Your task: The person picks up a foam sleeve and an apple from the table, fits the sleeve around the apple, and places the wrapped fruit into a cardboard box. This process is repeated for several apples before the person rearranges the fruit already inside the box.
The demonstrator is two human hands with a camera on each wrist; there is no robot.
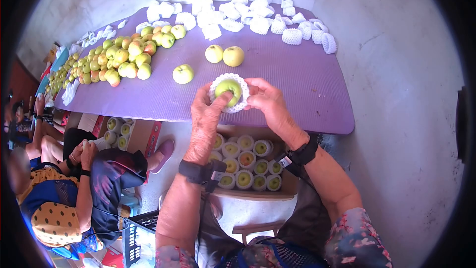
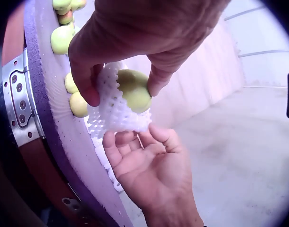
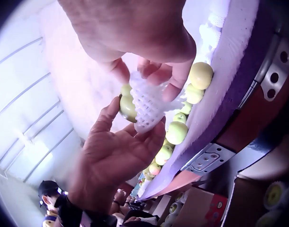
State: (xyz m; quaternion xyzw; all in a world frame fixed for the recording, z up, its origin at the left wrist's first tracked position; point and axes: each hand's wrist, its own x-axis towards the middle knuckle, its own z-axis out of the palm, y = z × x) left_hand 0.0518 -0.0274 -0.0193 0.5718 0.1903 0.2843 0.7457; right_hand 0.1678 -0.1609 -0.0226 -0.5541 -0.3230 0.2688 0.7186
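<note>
A green apple (image 1: 228,91) sits partly inside a white foam net sleeve (image 1: 214,89), held up over the front edge of the purple table. My left hand (image 1: 204,114) grips the apple, thumb on its top and fingers around the netted side. On the other side, my right hand (image 1: 270,106) pinches the net's rim between thumb and fingertips. From the left wrist view, the net (image 2: 111,104) covers one end of the apple (image 2: 136,90) and the other end shows bare. Three loose apples lie just beyond my hands, among them a green one (image 1: 183,74).
On the purple mat-topped table (image 1: 297,84), a large apple heap (image 1: 124,54) lies left and many foam nets (image 1: 233,15) lie along the back. Below the edge stands a carton (image 1: 287,186) of netted apples. Another person (image 1: 64,193) sits at left beside a black crate (image 1: 131,243).
</note>
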